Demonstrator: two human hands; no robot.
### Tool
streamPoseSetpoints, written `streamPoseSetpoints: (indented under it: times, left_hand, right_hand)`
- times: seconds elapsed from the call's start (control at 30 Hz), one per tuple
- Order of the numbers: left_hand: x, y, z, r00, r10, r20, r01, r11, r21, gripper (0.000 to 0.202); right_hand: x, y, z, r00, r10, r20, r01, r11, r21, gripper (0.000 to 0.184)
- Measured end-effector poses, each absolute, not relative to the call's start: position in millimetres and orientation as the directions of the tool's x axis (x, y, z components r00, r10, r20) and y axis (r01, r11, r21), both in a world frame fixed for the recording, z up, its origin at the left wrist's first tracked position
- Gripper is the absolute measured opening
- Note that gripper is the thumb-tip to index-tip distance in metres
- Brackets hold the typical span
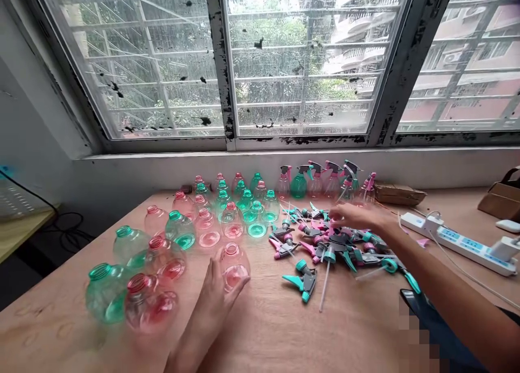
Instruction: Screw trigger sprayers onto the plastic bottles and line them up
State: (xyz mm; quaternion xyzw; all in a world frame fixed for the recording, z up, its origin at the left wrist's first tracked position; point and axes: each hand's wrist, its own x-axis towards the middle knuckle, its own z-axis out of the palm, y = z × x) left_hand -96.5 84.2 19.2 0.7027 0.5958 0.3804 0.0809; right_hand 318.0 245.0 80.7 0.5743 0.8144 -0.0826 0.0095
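A clear pink-tinted spray bottle with an uncapped threaded neck stands upright on the wooden table. Around its lower left and front curves my left hand, holding it between thumb and fingers. My right hand is over the far part of a pile of trigger spray heads. Its fingertips are closed at a pink spray head, which the hand and pile partly hide. Nearest the front of the pile lie a grey and teal spray head and another with a thin clear dip tube.
Several uncapped pink and green bottles fill the table's left side. Bottles with spray heads fitted line the wall under the window. At right are a white power strip, its cable, cardboard boxes and a dark object at the front edge.
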Motion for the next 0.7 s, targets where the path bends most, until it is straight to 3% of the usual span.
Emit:
streamPoseSetpoints:
  times: [0.17, 0.33, 0.43, 0.57, 0.6, 0.67, 0.7]
  left_hand:
    - [-76, 70, 12, 0.102, 0.916, 0.387, 0.745, -0.328, 0.581, 0.068]
    - [-52, 56, 6, 0.150, 0.920, 0.361, 0.712, -0.354, 0.606, 0.078]
    - [-38, 51, -2, 0.102, 0.922, 0.373, 0.704, -0.332, 0.628, 0.084]
    - [-29, 39, -9, 0.081, 0.940, 0.330, 0.700, -0.290, 0.653, 0.083]
    - [-29, 36, -9, 0.079, 0.947, 0.311, 0.700, -0.275, 0.659, 0.078]
    - [-33, 31, -9, 0.096, 0.951, 0.295, 0.693, -0.277, 0.666, 0.072]
    - [-34, 29, -8, 0.115, 0.943, 0.313, 0.686, -0.303, 0.662, 0.071]
  right_hand:
    - [303, 219, 68, -0.335, 0.935, -0.119, 0.942, 0.335, -0.022, 0.022]
    - [286, 209, 70, -0.339, 0.940, 0.029, 0.937, 0.340, -0.085, 0.030]
    - [286, 199, 90, -0.324, 0.928, 0.183, 0.913, 0.357, -0.195, 0.027]
    - [297, 161, 131, -0.207, 0.897, 0.391, 0.856, 0.359, -0.372, 0.045]
    - [301, 144, 139, -0.164, 0.885, 0.435, 0.817, 0.369, -0.442, 0.049]
    - [308, 104, 145, 0.031, 0.850, 0.527, 0.581, 0.413, -0.701, 0.051]
    - [311, 81, 141, 0.115, 0.832, 0.543, 0.527, 0.412, -0.743, 0.055]
